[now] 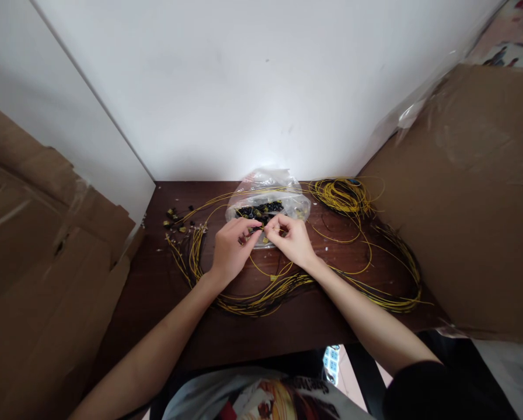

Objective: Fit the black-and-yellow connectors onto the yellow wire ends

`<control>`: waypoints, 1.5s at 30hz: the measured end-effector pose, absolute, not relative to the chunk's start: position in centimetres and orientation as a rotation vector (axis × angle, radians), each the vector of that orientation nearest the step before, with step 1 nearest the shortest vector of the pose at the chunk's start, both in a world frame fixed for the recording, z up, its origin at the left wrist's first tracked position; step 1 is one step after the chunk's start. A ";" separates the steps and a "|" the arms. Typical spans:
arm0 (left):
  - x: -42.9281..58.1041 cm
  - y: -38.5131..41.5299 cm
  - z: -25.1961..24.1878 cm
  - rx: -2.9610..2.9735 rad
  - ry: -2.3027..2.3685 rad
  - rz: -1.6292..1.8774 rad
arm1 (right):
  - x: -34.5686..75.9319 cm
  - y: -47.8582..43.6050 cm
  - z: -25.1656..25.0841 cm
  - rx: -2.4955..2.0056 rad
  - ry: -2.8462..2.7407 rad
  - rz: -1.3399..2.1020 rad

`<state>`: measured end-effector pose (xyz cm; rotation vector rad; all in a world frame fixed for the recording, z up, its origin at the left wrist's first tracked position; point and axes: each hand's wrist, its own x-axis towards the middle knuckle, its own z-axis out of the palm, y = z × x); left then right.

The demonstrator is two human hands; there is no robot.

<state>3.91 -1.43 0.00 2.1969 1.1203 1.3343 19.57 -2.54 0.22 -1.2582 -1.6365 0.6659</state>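
Note:
My left hand is closed in a pinch around a small black part, mostly covered by the fingers. Fingertip to fingertip with it, my right hand pinches a thin yellow wire. Both hands meet just above the front of a clear plastic bag. Inside the bag lies a heap of small black pieces with bits of yellow among them. A long bundle of yellow and black wires curves across the dark wooden table, passing beneath my forearms.
A coil of yellow wire lies at the back right. Small yellow and black parts are scattered at the left. Cardboard sheets stand at the left, and a cardboard box at the right. A white wall closes the back.

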 end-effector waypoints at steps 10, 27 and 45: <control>3.9 -1.3 0.0 2.222 1.045 1.351 | 19.6 -2.7 0.6 -1.264 -1.653 0.673; 3.9 -1.3 0.0 2.213 1.010 1.323 | 19.6 -2.7 0.7 -1.259 -1.712 0.625; 3.7 -1.2 -0.4 2.221 1.029 1.314 | 19.8 -2.6 0.4 -1.239 -1.802 0.584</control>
